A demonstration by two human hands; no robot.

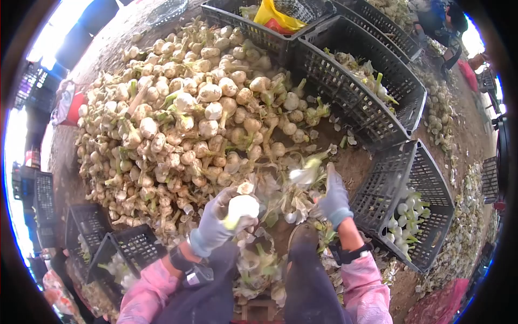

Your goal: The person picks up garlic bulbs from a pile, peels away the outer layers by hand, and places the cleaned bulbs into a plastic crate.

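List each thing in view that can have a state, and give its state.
Left hand, closed
Held bulb, pale, stem attached
Right hand, open
Heaped bulbs, brown-stained
Lower right crate, partly filled
Crate above it, partly filled
Yellow bag, crumpled

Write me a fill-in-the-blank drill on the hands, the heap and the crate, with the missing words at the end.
The left hand holds a bulb that is mostly ____. The crate nearest the right hand is ____ in colour. The large heap lies to the ____ of that crate. Both sleeves are mainly ____.
Missing words: white; black; left; pink.
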